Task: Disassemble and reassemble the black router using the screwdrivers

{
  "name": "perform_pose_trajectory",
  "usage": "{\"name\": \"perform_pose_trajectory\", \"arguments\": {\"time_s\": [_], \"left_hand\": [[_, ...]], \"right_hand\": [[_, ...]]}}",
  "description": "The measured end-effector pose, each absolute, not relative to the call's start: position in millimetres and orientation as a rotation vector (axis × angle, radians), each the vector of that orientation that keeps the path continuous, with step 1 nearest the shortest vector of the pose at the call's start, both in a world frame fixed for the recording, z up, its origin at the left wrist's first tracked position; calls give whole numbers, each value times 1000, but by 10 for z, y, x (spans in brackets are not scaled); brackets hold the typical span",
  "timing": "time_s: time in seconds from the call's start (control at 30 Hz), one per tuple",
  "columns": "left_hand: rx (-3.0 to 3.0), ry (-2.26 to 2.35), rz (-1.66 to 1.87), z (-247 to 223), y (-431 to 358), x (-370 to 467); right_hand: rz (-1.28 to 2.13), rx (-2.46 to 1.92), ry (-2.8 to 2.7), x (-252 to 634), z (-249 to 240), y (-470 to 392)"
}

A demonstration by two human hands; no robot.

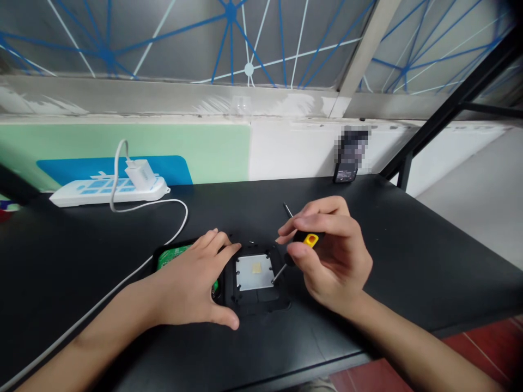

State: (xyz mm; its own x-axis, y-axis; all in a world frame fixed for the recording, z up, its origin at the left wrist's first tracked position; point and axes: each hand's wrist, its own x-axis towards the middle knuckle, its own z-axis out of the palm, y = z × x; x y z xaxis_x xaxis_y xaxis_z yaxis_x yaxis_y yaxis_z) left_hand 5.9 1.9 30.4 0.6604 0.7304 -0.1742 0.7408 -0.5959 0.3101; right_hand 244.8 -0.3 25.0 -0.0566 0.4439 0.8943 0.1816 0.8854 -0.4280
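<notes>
My right hand (333, 253) is closed round the black-and-yellow handle of a screwdriver (311, 240). The shaft slants down to the left, and its tip meets the lower right corner of a silver plate (255, 273) with a small beige square. That plate lies in an open black casing (261, 307). My left hand (200, 275), fingers spread, rests over the left part of the casing and hides much of a green circuit board (171, 255). Another thin metal shaft (288, 209) shows behind my right fingers.
A white power strip (110, 189) with a plugged-in charger (141, 174) lies at the back left. Its white cable (133, 272) runs past my left arm. A phone (350, 155) leans on the wall. One tiny metal piece (251, 242) lies behind the plate.
</notes>
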Motion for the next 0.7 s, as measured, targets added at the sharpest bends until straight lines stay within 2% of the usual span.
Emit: {"name": "perform_pose_trajectory", "arguments": {"time_s": [0.1,0.4,0.7], "left_hand": [[2524,1163,-22,297,20,53],[2528,1161,-38,295,18,42],[2524,1159,-16,317,22,70]], "right_hand": [[186,-568,-1632,2446,261,-16],[472,-488,-1556,2410,248,-67],[138,-545,-1644,2450,259,13]]}}
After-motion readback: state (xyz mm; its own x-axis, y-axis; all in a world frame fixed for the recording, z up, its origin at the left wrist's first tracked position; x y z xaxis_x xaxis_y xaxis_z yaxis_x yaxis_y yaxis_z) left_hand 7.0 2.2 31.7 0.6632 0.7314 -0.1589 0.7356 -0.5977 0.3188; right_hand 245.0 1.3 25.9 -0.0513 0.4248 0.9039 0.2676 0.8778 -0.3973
